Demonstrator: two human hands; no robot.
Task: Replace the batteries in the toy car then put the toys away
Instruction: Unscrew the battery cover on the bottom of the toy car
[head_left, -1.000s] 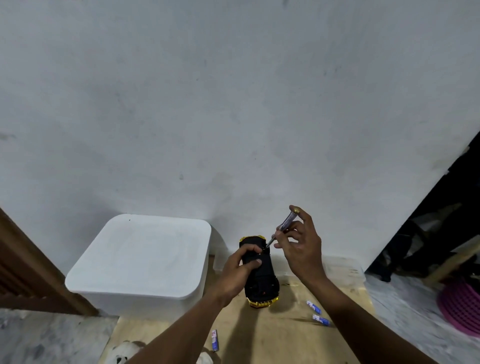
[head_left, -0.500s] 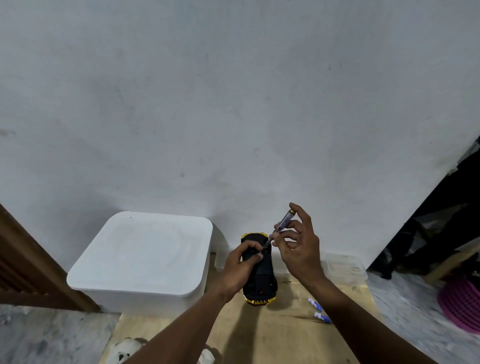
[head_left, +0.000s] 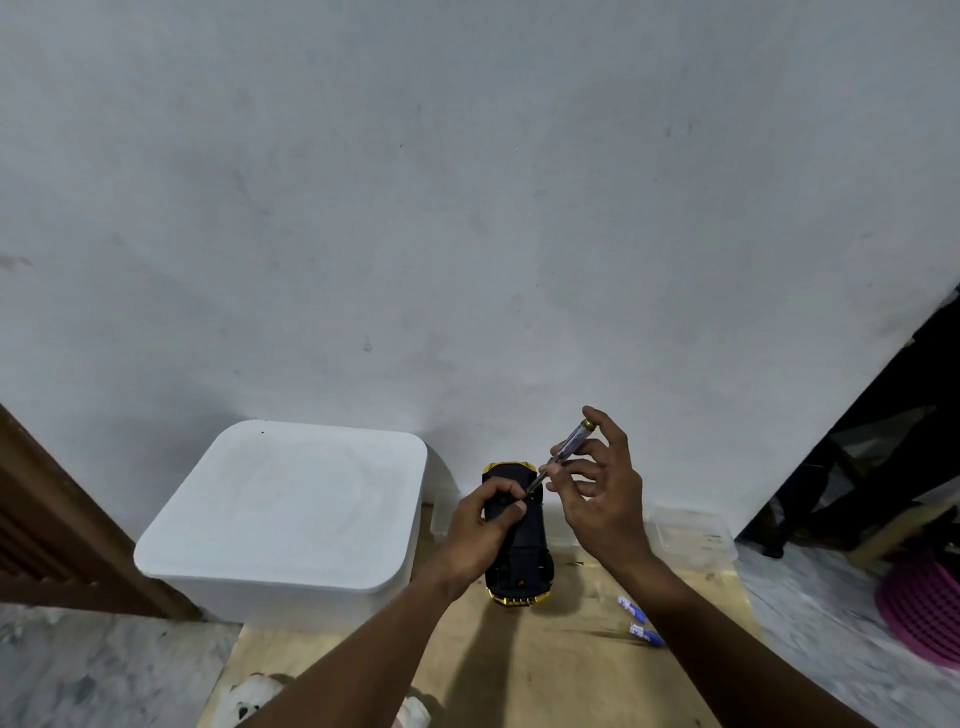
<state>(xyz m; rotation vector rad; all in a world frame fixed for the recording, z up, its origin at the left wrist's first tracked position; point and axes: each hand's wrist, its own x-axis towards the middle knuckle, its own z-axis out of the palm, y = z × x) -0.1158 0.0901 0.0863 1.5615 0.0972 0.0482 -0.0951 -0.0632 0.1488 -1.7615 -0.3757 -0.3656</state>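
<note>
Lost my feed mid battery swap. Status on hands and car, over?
Left hand gripping upturned toy car. Right hand holding screwdriver, tip at car's underside. Two batteries on board beside right forearm. Nothing in the way.

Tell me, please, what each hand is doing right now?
Left hand: closed around the upturned toy car.
Right hand: fingers pinching the screwdriver, tip at the car's underside.
</note>
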